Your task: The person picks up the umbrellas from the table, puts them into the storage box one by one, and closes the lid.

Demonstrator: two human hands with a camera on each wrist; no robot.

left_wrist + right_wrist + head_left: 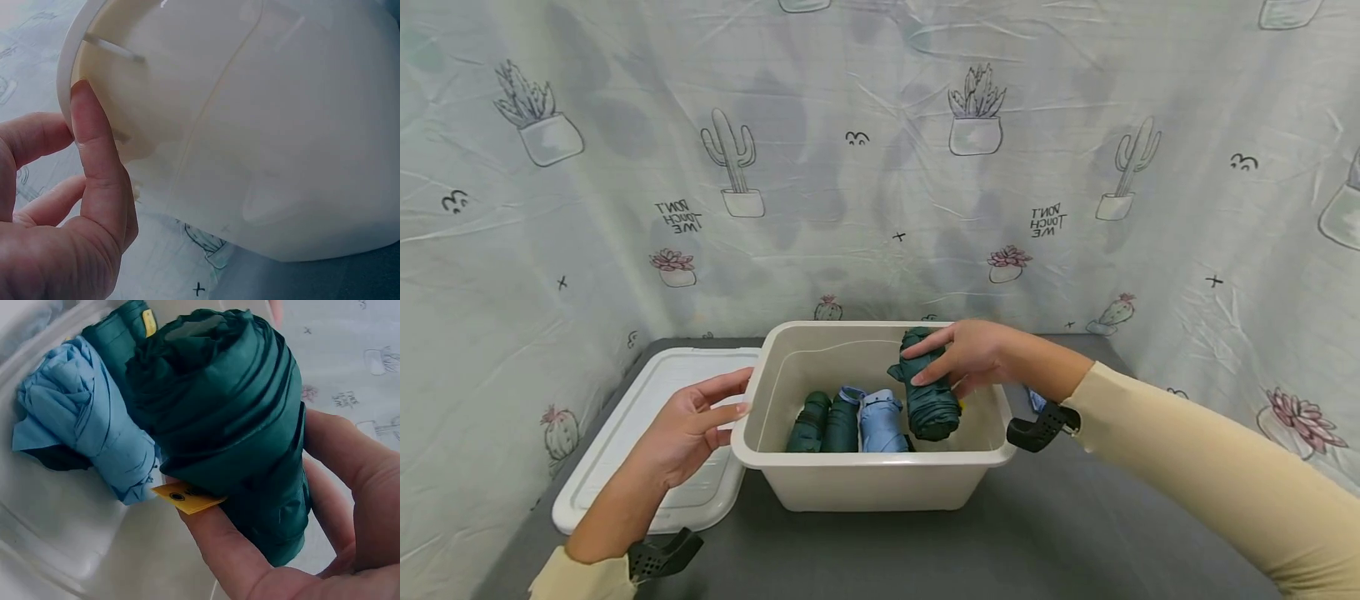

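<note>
My right hand [981, 354] grips a rolled dark green folding umbrella [931, 400], held tilted over the right part of a beige plastic bin [880, 487]. In the right wrist view, a yellow tag [187, 497] sticks out beside a finger. At the bin's left rim, my left hand [688, 429] pinches the edge between thumb and fingers. Inside the bin, two dark green umbrellas [809, 425] lie side by side at the left, with a light blue umbrella [882, 423] to their right.
A white lid [662, 479] lies on the grey table [880, 558] left of the bin. Something blue [1036, 400] shows right of the bin, partly hidden by my right wrist. A cactus-print curtain [865, 192] hangs behind and at both sides.
</note>
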